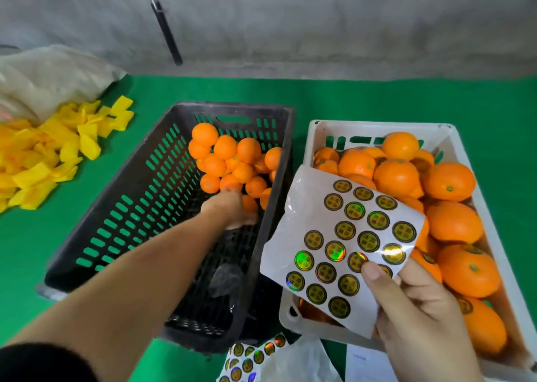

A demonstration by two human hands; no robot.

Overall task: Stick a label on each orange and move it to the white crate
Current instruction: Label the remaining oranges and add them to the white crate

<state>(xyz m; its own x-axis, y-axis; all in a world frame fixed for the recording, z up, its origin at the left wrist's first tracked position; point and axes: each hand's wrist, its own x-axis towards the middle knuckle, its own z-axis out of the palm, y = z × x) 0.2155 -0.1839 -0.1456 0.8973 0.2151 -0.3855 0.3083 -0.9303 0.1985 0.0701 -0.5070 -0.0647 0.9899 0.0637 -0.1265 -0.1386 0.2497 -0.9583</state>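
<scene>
Left hand: it reaches into the black crate, down at the near edge of the heap of oranges. The fingers are hidden among the fruit, so I cannot tell if they grip one or only touch.
Right hand: it holds up a sheet of labels above the near left corner of the white crate. The thumb presses on the front of the sheet and the other fingers curl behind it.
Sheet of labels: white backing paper, a little curled at the top, with rows of round shiny gold stickers. Some places on it are bare.
Black crate: it stands on the green table, on the left of the white crate, just beside it. The unlabelled oranges lie heaped in its far right corner; the rest of its floor is bare, with a dark crumpled scrap on it.
White crate: on the right, full of bigger oranges. Two or three near the front show a round sticker on the skin.
Second sticker sheet: it lies on the table at the near edge, in front of the black crate, next to some white paper.
Yellow pieces: a loose pile at the left side of the table, well apart from the crates.
Pale bag: behind the yellow pile, against the grey wall.
</scene>
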